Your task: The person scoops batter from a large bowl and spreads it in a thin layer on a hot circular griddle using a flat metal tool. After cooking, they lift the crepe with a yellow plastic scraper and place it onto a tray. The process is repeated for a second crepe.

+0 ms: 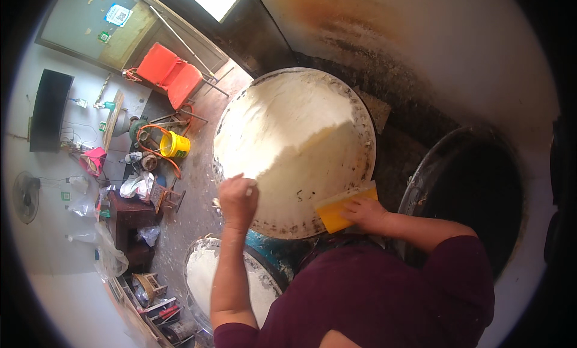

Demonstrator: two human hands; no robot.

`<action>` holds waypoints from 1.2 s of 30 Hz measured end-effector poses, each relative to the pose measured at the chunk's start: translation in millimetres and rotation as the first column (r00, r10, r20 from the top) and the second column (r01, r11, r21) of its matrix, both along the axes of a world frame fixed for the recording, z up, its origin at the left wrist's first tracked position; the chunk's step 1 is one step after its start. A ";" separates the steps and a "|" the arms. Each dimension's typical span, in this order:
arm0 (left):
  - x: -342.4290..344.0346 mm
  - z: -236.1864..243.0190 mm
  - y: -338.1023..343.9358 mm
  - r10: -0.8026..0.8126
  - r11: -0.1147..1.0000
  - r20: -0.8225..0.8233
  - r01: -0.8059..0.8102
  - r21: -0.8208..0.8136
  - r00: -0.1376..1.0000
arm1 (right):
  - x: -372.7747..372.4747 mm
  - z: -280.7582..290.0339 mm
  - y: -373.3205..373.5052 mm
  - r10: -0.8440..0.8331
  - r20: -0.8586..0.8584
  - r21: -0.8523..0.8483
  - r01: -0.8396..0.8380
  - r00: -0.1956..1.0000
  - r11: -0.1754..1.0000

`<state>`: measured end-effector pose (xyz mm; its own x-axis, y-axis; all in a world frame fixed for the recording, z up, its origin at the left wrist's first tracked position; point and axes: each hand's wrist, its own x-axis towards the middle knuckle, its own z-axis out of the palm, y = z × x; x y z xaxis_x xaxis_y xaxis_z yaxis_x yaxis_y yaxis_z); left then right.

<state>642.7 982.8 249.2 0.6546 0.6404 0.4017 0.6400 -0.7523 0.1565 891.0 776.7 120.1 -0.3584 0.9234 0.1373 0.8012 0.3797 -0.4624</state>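
Observation:
A large round griddle, its surface coated in a pale, thin layer with dark speckles at the rim, fills the middle. My left hand is closed over its left near edge; something small and pale may be in the fingers, too unclear to name. My right hand grips a flat yellow scraper at the griddle's near right edge, fingers pressed on it. A second round pan with white material lies below left, partly hidden by my left forearm.
A large dark round vessel stands at right against the stained wall. To the left are a red chair, a yellow bucket, an orange hose, a dark wooden cabinet with bags, a wall screen and a fan.

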 end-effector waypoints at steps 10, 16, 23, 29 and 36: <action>-7.8 165.0 129.2 0.216 0.959 0.147 -0.182 -0.215 0.965 | 119.9 -41.7 198.2 -0.357 0.098 0.071 0.351 0.929 0.934; -18.5 213.0 145.9 0.320 0.927 0.109 -0.287 -0.243 0.941 | 139.2 -50.6 338.7 -0.391 0.223 -0.042 0.410 0.893 0.911; -56.5 227.3 104.9 0.500 0.846 0.084 -0.465 -0.259 0.862 | 157.1 -32.1 375.0 -0.658 0.088 -0.196 0.660 0.748 0.725; -82.2 186.2 75.0 0.426 0.817 0.107 -0.332 -0.471 0.898 | 170.5 -7.2 279.6 -0.449 0.224 -0.171 0.489 0.865 0.856; -123.9 178.1 -1.7 0.400 0.811 0.196 -0.246 -0.531 0.896 | 93.0 -1.0 119.6 -0.454 0.190 -0.160 0.484 0.870 0.860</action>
